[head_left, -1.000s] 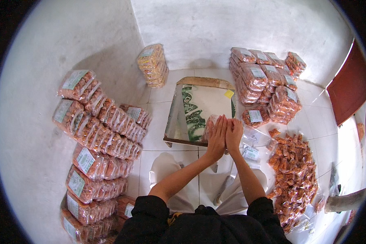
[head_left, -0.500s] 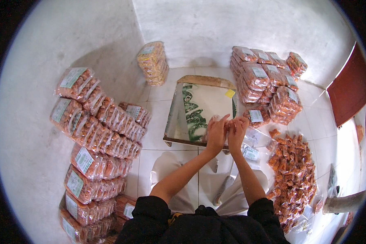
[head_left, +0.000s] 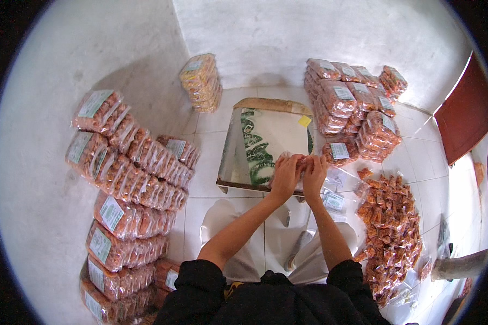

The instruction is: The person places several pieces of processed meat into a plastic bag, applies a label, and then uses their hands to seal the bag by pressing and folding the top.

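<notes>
Over the near right part of a low table (head_left: 279,132), my left hand (head_left: 287,176) and my right hand (head_left: 313,176) are side by side, fingers curled in and closed. Both grip a clear plastic bag (head_left: 282,156) with something pinkish in it, mostly covered by my fingers. The tabletop is pale with a green pattern along its left side, and a small yellow square (head_left: 304,121) lies near its far right corner. Just right of my right hand, flat labelled plastic bags (head_left: 333,201) rest on the floor.
Stacked labelled snack packs (head_left: 119,162) line the left wall. More stacks (head_left: 347,103) stand behind the table's right side, and a yellowish stack (head_left: 201,84) is at the far left. A heap of small reddish-brown packets (head_left: 390,233) covers the right floor, near a grey post (head_left: 460,266).
My fingers have curled in and drawn closer together over the bag, which is now more covered. The view has shifted slightly; the stacks and heap stay in place.
</notes>
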Tool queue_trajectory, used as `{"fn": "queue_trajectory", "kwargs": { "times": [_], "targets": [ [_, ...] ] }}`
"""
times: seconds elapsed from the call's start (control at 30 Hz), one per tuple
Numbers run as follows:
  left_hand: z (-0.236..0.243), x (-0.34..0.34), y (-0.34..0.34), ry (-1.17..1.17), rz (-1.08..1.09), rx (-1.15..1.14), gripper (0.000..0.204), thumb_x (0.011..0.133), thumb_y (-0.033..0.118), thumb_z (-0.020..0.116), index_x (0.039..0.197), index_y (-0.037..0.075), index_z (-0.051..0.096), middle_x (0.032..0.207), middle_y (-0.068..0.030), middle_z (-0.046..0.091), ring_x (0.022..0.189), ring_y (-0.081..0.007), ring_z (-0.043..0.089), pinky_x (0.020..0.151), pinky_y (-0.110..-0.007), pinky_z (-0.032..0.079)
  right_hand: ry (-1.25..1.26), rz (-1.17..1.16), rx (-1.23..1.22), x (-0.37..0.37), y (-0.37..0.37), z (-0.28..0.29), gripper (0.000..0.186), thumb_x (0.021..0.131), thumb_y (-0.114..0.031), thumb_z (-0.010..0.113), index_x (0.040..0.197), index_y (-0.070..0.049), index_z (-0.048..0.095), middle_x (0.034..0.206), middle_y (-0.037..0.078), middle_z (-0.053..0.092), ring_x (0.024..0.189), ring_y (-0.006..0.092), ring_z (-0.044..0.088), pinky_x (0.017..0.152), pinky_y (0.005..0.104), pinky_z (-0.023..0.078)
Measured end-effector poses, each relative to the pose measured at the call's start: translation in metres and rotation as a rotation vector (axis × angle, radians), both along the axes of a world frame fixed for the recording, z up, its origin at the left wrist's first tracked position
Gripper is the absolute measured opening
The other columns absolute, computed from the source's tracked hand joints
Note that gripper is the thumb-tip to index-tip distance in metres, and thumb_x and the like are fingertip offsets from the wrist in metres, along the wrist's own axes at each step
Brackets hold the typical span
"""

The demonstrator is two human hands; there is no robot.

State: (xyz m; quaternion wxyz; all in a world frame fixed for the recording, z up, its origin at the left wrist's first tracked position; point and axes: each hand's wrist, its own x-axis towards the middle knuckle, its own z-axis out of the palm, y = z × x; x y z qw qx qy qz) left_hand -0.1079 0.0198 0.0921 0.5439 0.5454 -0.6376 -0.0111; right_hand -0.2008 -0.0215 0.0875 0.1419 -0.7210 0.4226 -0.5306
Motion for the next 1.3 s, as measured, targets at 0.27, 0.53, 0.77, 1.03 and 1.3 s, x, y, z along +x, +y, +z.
{"fn": "queue_trajectory", "kwargs": {
  "times": [0.27, 0.53, 0.77, 1.03, 1.3],
  "targets": [
    [-0.001, 0.002, -0.005, 0.121, -0.016, 0.139, 0.03, 0.076, 0.006, 0.058, 0.105, 0.01, 0.051, 0.078, -0.0046, 0.058, 0.079, -0.0201, 0.055, 0.083, -0.035, 0.034, -0.068, -0.374, -0.094, -0.044, -0.036, 0.021, 0.015, 0.083, -0.014, 0.054, 0.088, -0.001, 0.055, 0.093, 0.012, 0.054, 0.093, 0.028, 0.045, 0.084, 0.0401, 0.032],
    [-0.001, 0.005, -0.009, 0.079, 0.007, 0.075, 0.02, 0.077, 0.006, 0.057, 0.097, 0.011, 0.055, 0.075, -0.0057, 0.058, 0.075, -0.0209, 0.056, 0.081, -0.035, 0.034, 0.227, 0.129, -0.041, -0.041, -0.011, 0.009, 0.013, 0.077, -0.013, 0.059, 0.087, -0.005, 0.057, 0.088, 0.011, 0.051, 0.089, 0.0288, 0.044, 0.08, 0.0389, 0.034],
    [0.001, 0.006, -0.006, 0.089, 0.004, 0.074, 0.019, 0.078, 0.006, 0.056, 0.097, 0.01, 0.056, 0.073, -0.0052, 0.058, 0.072, -0.0213, 0.055, 0.08, -0.034, 0.033, 0.174, 0.084, -0.045, -0.025, -0.006, 0.001, 0.005, 0.076, -0.003, 0.055, 0.081, -0.001, 0.054, 0.078, 0.012, 0.046, 0.082, 0.0295, 0.043, 0.073, 0.0385, 0.036],
    [-0.005, 0.008, -0.01, 0.29, -0.073, 0.208, 0.027, 0.079, 0.009, 0.058, 0.102, 0.008, 0.043, 0.071, -0.004, 0.059, 0.073, -0.0212, 0.056, 0.082, -0.035, 0.031, 0.118, 0.002, -0.062, -0.02, -0.007, 0.011, 0.009, 0.08, -0.015, 0.056, 0.08, -0.006, 0.056, 0.084, 0.01, 0.053, 0.081, 0.0282, 0.045, 0.073, 0.0407, 0.034],
    [-0.012, 0.016, -0.016, 0.213, -0.08, 0.186, 0.024, 0.077, 0.008, 0.057, 0.098, 0.007, 0.045, 0.083, -0.0081, 0.06, 0.08, -0.023, 0.056, 0.082, -0.037, 0.032, 0.256, 0.13, 0.123, -0.011, -0.018, 0.014, 0.016, 0.081, -0.022, 0.057, 0.076, -0.007, 0.055, 0.076, 0.009, 0.055, 0.077, 0.0269, 0.046, 0.073, 0.038, 0.03]
  ]
}}
